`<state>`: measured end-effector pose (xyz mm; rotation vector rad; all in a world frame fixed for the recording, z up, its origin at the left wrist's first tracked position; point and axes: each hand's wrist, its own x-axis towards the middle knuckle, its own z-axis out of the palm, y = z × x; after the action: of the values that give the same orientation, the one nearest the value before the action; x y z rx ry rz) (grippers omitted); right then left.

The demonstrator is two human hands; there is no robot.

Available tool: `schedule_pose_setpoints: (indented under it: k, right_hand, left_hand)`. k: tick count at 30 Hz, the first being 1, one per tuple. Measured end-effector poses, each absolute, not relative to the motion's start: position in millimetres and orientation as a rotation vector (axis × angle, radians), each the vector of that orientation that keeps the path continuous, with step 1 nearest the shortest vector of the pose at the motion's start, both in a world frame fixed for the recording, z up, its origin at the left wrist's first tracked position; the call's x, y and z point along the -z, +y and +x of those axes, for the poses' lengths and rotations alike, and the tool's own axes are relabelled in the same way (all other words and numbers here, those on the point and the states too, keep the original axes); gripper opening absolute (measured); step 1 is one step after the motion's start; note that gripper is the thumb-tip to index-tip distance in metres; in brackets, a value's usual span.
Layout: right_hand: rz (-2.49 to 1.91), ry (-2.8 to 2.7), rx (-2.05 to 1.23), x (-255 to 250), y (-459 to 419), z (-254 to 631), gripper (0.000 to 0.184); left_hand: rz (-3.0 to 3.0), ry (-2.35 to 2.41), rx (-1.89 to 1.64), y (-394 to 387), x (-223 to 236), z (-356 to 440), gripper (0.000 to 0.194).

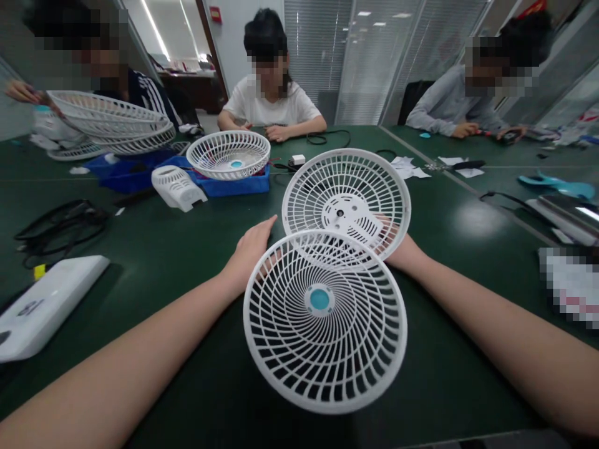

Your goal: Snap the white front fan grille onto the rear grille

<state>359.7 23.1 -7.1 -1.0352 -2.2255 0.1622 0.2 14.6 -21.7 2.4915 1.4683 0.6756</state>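
I hold two white plastic fan grilles above the dark green table [187,262]. My left hand [250,249] grips the left rim of the front grille [322,349], which has a blue centre cap and tilts towards me. My right hand [402,249] grips the right edge of the rear grille [346,199], which has a white centre plate with holes. The near grille overlaps the lower part of the far one. The fingers of both hands are partly hidden behind the grilles.
A blue tray [234,184] holds another white grille [229,153], with a white motor cover [178,187] beside it. A stack of grilles [112,121] lies at far left. Black cables [60,224] and a white box [42,305] lie left. Three people sit across the table.
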Motion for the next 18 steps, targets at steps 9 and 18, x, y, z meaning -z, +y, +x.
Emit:
schedule_pose_setpoints:
  k: [9,18]
  right_hand:
    - [-0.763,-2.388,-0.130,-5,11,337,0.054]
    - [-0.803,-2.390,-0.354,-13,14,355,0.067]
  left_hand:
    - [2.764,1.280,-1.026,-2,9,5,0.083]
    - [2.938,1.225,-0.900,-2,4,4,0.081]
